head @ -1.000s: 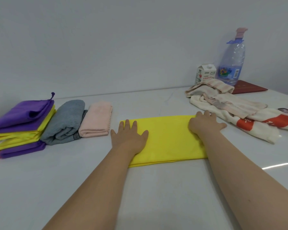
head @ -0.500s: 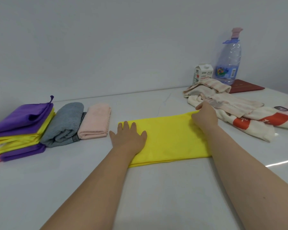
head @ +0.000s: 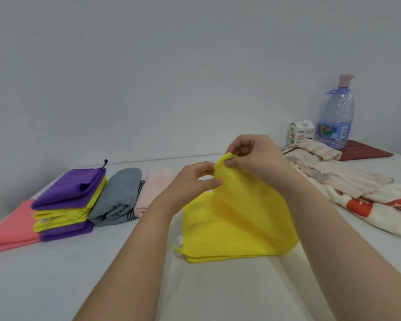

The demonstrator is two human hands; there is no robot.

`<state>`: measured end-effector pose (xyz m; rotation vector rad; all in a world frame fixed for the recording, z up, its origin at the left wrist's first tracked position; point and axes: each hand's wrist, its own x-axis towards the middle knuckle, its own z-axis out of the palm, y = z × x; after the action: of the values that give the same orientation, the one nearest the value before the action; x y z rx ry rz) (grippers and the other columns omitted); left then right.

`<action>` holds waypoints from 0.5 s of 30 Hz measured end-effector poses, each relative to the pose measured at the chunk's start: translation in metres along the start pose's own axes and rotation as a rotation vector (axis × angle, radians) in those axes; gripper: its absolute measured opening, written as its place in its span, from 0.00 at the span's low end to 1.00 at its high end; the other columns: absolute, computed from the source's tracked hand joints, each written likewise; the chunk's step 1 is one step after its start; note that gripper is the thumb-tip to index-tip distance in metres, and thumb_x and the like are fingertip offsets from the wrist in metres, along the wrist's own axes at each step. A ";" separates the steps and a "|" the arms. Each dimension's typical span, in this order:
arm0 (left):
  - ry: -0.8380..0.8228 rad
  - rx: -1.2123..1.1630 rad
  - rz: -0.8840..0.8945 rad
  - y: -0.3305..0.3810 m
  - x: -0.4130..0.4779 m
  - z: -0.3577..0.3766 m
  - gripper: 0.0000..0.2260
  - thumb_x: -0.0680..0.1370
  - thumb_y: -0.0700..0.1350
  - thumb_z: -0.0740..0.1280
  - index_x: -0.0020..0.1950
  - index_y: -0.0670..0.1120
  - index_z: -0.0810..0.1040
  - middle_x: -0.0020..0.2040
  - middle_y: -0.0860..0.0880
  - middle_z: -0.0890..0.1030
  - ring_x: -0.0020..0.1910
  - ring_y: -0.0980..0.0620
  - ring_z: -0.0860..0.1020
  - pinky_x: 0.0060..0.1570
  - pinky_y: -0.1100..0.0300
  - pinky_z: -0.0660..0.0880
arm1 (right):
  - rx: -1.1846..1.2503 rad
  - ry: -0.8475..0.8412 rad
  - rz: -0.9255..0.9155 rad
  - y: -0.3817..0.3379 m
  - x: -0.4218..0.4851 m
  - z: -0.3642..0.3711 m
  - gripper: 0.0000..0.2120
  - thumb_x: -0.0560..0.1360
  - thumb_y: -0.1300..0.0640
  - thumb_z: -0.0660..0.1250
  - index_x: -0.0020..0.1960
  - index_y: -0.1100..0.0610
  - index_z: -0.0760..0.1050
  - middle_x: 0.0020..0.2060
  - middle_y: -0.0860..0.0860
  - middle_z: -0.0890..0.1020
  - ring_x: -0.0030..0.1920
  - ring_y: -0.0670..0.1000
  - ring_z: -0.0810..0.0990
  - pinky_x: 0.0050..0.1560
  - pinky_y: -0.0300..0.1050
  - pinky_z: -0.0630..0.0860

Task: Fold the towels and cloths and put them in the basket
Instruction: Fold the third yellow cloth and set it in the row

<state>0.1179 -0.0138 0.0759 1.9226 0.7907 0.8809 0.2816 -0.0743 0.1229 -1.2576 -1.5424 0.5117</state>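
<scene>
Both hands off the table now: right hand (head: 259, 158) pinches the lifted corner of the yellow cloth (head: 236, 225), left hand (head: 190, 181) pinches the edge just below it. A second ago both lay flat pressing the cloth; now its right end is raised and swinging leftward, so the next fold is under way, I think. Rest of the yellow cloth lies flat on the table (head: 79, 274). Left of it: pink towel (head: 153, 191), grey towel (head: 118, 193), purple-yellow stack (head: 67, 200). Right of it: unfolded striped towels (head: 333, 177). Basket not in view.
</scene>
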 end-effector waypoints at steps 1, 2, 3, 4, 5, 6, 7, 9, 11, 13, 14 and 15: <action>0.014 -0.011 0.001 0.001 -0.001 -0.004 0.10 0.73 0.39 0.71 0.54 0.45 0.81 0.53 0.50 0.83 0.55 0.58 0.79 0.59 0.60 0.73 | 0.009 0.002 -0.008 -0.002 0.001 0.005 0.13 0.66 0.71 0.73 0.35 0.54 0.76 0.31 0.49 0.80 0.30 0.40 0.77 0.34 0.32 0.73; 0.023 -0.023 -0.004 0.000 -0.002 -0.006 0.08 0.74 0.38 0.71 0.53 0.43 0.81 0.51 0.48 0.83 0.53 0.57 0.80 0.57 0.61 0.74 | 0.011 0.004 -0.011 -0.002 0.001 0.008 0.14 0.66 0.71 0.73 0.34 0.54 0.76 0.31 0.49 0.80 0.29 0.40 0.77 0.34 0.32 0.73; 0.023 -0.040 -0.009 0.001 -0.004 -0.008 0.07 0.74 0.38 0.70 0.51 0.41 0.81 0.49 0.47 0.84 0.50 0.57 0.81 0.55 0.63 0.75 | 0.004 0.011 -0.016 -0.002 0.002 0.011 0.14 0.66 0.71 0.73 0.34 0.54 0.76 0.30 0.49 0.79 0.29 0.39 0.76 0.34 0.32 0.73; 0.017 -0.055 -0.012 0.001 -0.005 -0.009 0.06 0.74 0.38 0.70 0.50 0.40 0.81 0.47 0.46 0.84 0.47 0.56 0.81 0.52 0.64 0.75 | -0.008 0.023 -0.021 -0.001 0.003 0.013 0.15 0.65 0.71 0.73 0.33 0.53 0.75 0.30 0.48 0.79 0.29 0.39 0.76 0.34 0.32 0.73; 0.008 -0.068 -0.012 0.001 -0.006 -0.011 0.06 0.75 0.39 0.69 0.50 0.39 0.81 0.45 0.46 0.83 0.45 0.56 0.80 0.50 0.65 0.75 | -0.020 0.042 -0.027 0.000 0.004 0.015 0.15 0.65 0.71 0.73 0.33 0.53 0.75 0.30 0.48 0.79 0.28 0.38 0.75 0.34 0.32 0.73; -0.002 -0.081 -0.009 0.001 -0.007 -0.012 0.05 0.75 0.39 0.69 0.49 0.39 0.81 0.43 0.47 0.83 0.43 0.56 0.80 0.48 0.64 0.75 | -0.029 0.059 -0.026 0.001 0.004 0.015 0.15 0.66 0.71 0.73 0.33 0.52 0.75 0.30 0.48 0.79 0.28 0.38 0.75 0.34 0.31 0.72; -0.012 -0.096 -0.003 0.001 -0.008 -0.013 0.04 0.75 0.40 0.69 0.48 0.40 0.81 0.41 0.48 0.83 0.42 0.56 0.79 0.47 0.64 0.75 | -0.037 0.069 -0.024 0.002 0.005 0.016 0.15 0.66 0.71 0.73 0.33 0.52 0.75 0.30 0.47 0.78 0.27 0.37 0.74 0.34 0.31 0.72; -0.013 -0.108 0.008 0.003 -0.008 -0.014 0.03 0.75 0.41 0.69 0.44 0.41 0.81 0.38 0.50 0.81 0.40 0.55 0.78 0.46 0.61 0.74 | -0.051 0.071 -0.016 0.003 0.006 0.015 0.14 0.66 0.70 0.73 0.33 0.53 0.75 0.30 0.47 0.78 0.27 0.37 0.74 0.34 0.30 0.72; 0.015 -0.087 0.012 0.004 -0.007 -0.014 0.05 0.75 0.41 0.69 0.40 0.42 0.80 0.36 0.49 0.79 0.39 0.53 0.76 0.46 0.57 0.74 | -0.064 0.059 -0.001 0.003 0.005 0.013 0.13 0.67 0.68 0.74 0.35 0.52 0.75 0.30 0.47 0.78 0.28 0.38 0.74 0.33 0.31 0.71; 0.063 -0.070 0.008 0.007 -0.006 -0.014 0.06 0.76 0.40 0.68 0.39 0.43 0.79 0.35 0.48 0.78 0.38 0.52 0.75 0.44 0.55 0.74 | -0.125 0.008 0.063 0.001 0.004 0.008 0.09 0.68 0.61 0.75 0.39 0.50 0.77 0.32 0.47 0.79 0.30 0.40 0.75 0.33 0.34 0.71; 0.101 -0.051 0.006 0.007 -0.005 -0.014 0.07 0.76 0.40 0.68 0.38 0.43 0.78 0.34 0.48 0.77 0.36 0.52 0.74 0.41 0.56 0.73 | -0.196 -0.051 0.124 0.000 0.004 0.004 0.07 0.69 0.55 0.75 0.43 0.49 0.78 0.35 0.46 0.80 0.33 0.41 0.76 0.34 0.36 0.71; 0.146 -0.021 0.007 0.008 -0.005 -0.013 0.07 0.77 0.40 0.68 0.38 0.43 0.78 0.33 0.48 0.75 0.35 0.52 0.72 0.39 0.58 0.70 | -0.305 -0.133 0.194 0.002 0.003 -0.002 0.09 0.69 0.49 0.75 0.47 0.48 0.79 0.38 0.46 0.81 0.36 0.42 0.78 0.37 0.38 0.73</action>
<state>0.1060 -0.0150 0.0863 1.8596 0.8572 1.0387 0.2845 -0.0716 0.1236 -1.6469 -1.6629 0.5052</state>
